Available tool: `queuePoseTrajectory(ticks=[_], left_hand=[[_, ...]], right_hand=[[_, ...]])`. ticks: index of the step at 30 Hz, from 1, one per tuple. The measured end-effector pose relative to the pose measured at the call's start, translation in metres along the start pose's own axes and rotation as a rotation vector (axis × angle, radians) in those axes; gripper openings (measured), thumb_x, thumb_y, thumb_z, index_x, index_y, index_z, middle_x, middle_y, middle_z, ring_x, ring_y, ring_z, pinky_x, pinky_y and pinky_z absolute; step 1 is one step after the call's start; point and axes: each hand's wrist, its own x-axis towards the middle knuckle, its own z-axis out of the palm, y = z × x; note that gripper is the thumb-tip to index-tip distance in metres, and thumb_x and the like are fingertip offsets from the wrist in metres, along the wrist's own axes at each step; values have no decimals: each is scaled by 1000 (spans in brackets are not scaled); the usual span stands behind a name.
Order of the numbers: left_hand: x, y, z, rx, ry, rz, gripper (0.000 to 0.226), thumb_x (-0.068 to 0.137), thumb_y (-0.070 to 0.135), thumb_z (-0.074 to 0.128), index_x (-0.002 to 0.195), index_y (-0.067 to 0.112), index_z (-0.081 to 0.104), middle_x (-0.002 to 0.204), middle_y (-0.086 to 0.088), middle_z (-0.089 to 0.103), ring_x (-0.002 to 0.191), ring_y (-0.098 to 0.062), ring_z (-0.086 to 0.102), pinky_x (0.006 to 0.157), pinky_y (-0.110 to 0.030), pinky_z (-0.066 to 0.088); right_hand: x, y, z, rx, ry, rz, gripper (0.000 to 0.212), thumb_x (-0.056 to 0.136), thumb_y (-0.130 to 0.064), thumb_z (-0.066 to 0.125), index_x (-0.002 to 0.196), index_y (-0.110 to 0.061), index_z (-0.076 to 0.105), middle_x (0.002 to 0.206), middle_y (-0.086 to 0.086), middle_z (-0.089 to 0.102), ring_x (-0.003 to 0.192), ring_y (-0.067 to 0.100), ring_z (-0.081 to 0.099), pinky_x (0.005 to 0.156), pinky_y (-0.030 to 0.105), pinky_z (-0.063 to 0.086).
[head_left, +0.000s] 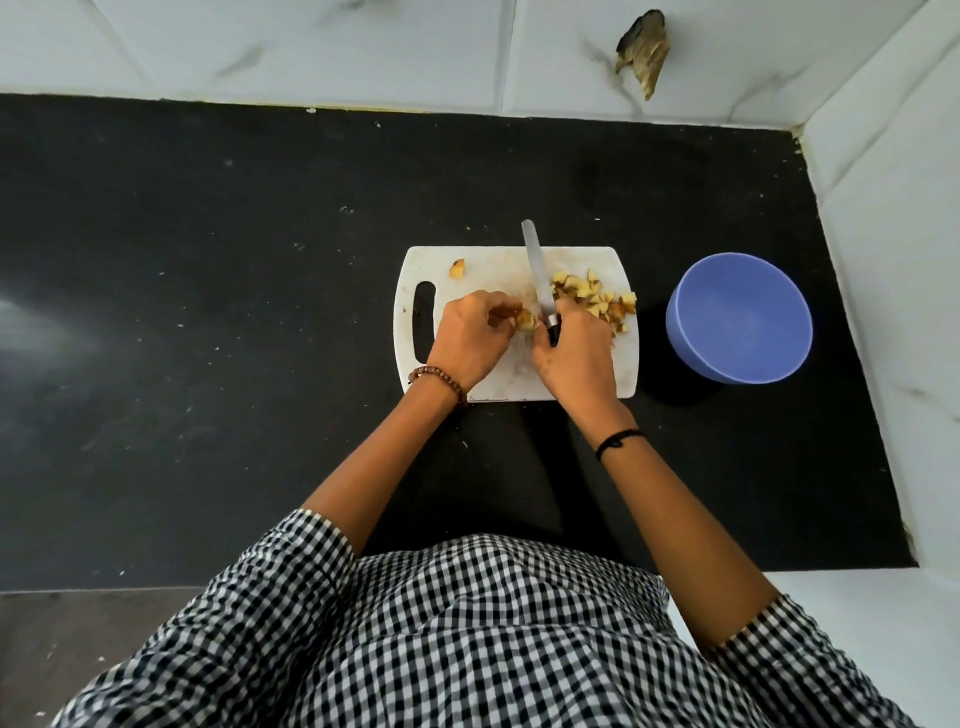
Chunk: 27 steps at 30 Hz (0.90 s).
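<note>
A white cutting board (519, 384) lies on the black counter. My right hand (576, 358) grips the dark handle of a knife (537, 275), whose blade points away from me across the board. My left hand (472, 335) pinches a yellowish, brown-skinned piece of fruit (524, 319) just left of the blade. A pile of several cut chunks (597, 299) sits on the board's right side. One lone piece (457, 269) rests near the board's far left corner.
A blue bowl (740, 317) stands on the black counter (208, 312) just right of the board, and looks empty. White marble-look walls border the counter at the back and right. A chipped hole (644, 52) marks the back wall.
</note>
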Motion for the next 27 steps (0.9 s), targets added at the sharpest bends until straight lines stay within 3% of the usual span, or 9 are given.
queuePoseTrajectory(ticks=[3,6,10,13,15,20,23,27], left_hand=[[6,-4,-3,55,-5,15,20,84,9,69,103,15,72,97,0,69,79,-6,59,72,-7,46],[11,-8,-5,121,3,20,15,80,17,75,94,20,71,93,4,62,76,-6,56,71,-20,50],[12,-11,-5,120,21,24,13,77,17,76,88,19,70,90,7,60,74,-8,57,70,-26,52],[10,-12,-3,95,19,50,20,78,15,75,97,16,70,95,3,68,80,-12,63,75,-33,55],[10,-12,-3,116,4,70,24,80,15,74,104,17,71,96,0,68,83,-14,64,77,-33,55],[11,-12,-4,139,2,78,21,82,13,73,102,18,74,93,-3,67,81,-15,63,76,-32,55],[7,-13,1,125,44,58,16,81,18,74,97,20,75,89,0,66,77,-16,62,70,-37,55],[3,-13,5,121,73,46,15,81,19,73,96,20,74,89,3,64,75,-13,60,68,-37,54]], right_hand=[[2,-1,1,14,-5,4,23,95,-19,64,114,-6,66,94,10,68,78,16,55,62,12,34],[4,0,1,35,-15,-9,19,94,-24,66,102,-8,67,80,1,61,73,14,53,51,10,34],[9,1,2,22,-20,-25,22,89,-31,74,103,-14,69,78,-5,61,75,15,55,59,21,36],[18,0,-4,1,-48,-97,22,88,-28,74,102,-13,68,78,-6,60,72,12,54,58,18,39],[24,0,-9,-41,-104,-149,21,88,-27,74,102,-13,67,81,-6,60,73,11,53,55,11,37],[39,5,-19,-128,-207,-258,24,87,-29,75,105,-17,64,86,-2,66,74,13,56,57,9,36],[42,9,-19,-116,-235,-270,28,85,-28,77,108,-19,64,90,-2,69,82,14,62,68,21,48],[32,13,-17,-14,-162,-207,29,82,-29,80,103,-16,66,95,-5,69,88,10,63,73,18,47]])
